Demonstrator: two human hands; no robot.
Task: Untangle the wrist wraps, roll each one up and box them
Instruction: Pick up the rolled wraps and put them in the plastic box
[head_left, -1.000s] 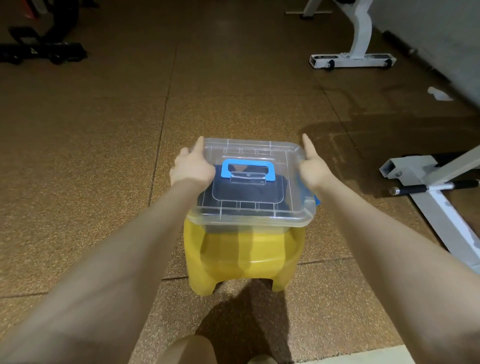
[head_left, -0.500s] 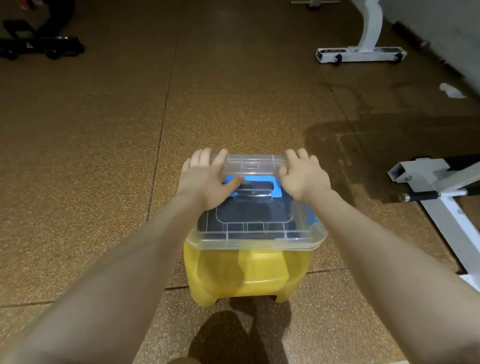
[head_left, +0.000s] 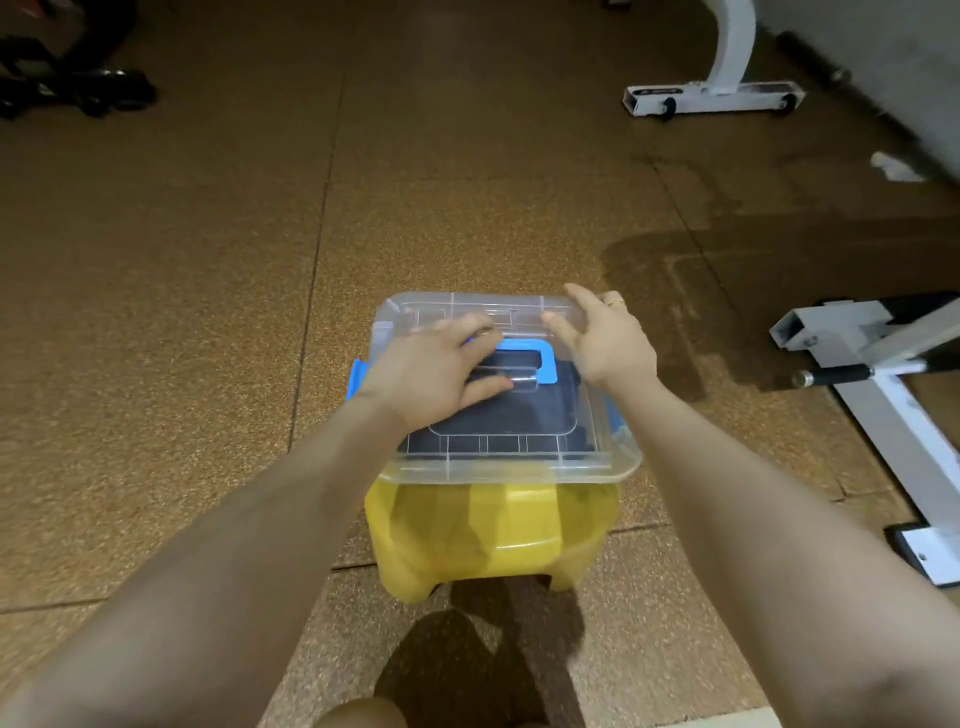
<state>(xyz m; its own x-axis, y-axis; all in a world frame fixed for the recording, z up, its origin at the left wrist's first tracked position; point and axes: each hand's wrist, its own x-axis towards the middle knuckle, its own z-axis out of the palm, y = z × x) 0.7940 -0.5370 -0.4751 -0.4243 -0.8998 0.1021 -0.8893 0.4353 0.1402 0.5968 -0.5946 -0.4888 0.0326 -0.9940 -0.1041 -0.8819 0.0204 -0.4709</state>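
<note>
Left hand (head_left: 434, 371): fingers lying spread and straight on the clear box lid (head_left: 524, 457), fingertips reaching the blue handle (head_left: 545, 358). Right hand (head_left: 608, 340): fingers relaxed, loosely apart, hovering over the lid's far edge. Box sitting closed beneath both, on a yellow stool (head_left: 493, 535).

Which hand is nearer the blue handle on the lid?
Left. The left hand lies flat across the blue handle, covering its left end; the right hand is raised just beside its right end.
</note>
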